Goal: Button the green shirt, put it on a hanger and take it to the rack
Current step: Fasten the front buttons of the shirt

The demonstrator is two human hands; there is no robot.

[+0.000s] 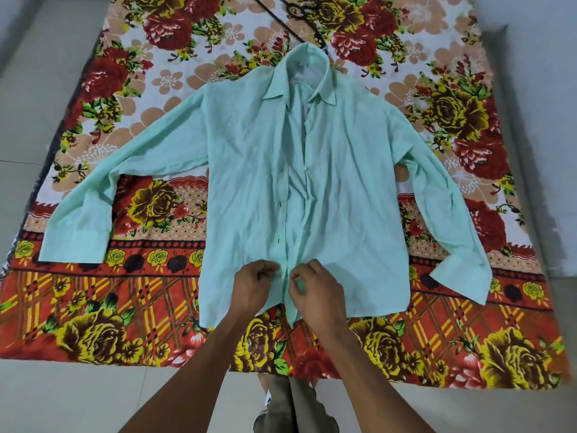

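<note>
**Starting the buttons at the hem**

The green shirt lies face up on a floral bedsheet, sleeves spread to either side, collar pointing away from the person. The front is open along most of its length: the two edges gape from the collar down, and one white button shows on the placket about halfway up. A dark hanger lies on the sheet just beyond the collar, only partly in view.

Both hands work at the lowest stretch of the front opening, close together. The left hand has its fingers curled and pinches the left front edge near the hem; the right hand pinches the opposite edge with thumb and fingertips. Whether a button is already part-way through its hole cannot be told, as the fingers hide it.

By the look of it, this is the bottom button, with the rest still to come. To do it well, the person should line the two hems up level first, so the button meets its own hole and not the neighbour's. One hand should hold the buttonhole edge taut while the other tilts the button on edge and pushes it through. Working upward in order, and smoothing the wrinkled fronts flat between buttons, should keep the placket from skewing.
</note>
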